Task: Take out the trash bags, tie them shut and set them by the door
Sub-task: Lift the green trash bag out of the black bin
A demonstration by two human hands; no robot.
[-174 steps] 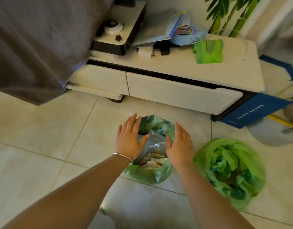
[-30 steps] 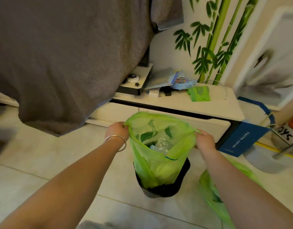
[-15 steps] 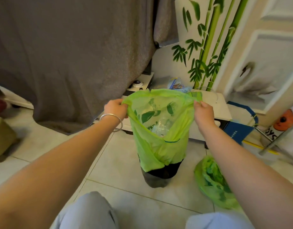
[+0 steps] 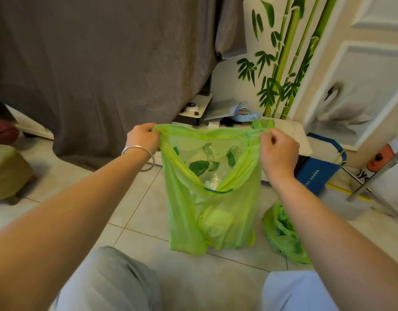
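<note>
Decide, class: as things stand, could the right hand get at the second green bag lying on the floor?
Probably not yet. The right hand and left hand both grip the rim of the lifted green bag, so it is occupied. The second bag lies just below the right forearm, nothing blocking the way once that grip is freed.

green trash bag [image 4: 212, 212] | rim gripped: left hand [image 4: 144, 138], right hand [image 4: 278, 151]

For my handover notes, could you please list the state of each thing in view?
Held green bag: lifted, mouth open, untied.
Left hand: gripping the bag's rim.
Right hand: gripping the opposite rim.
Second green bag: on the floor, open, untied.
</note>
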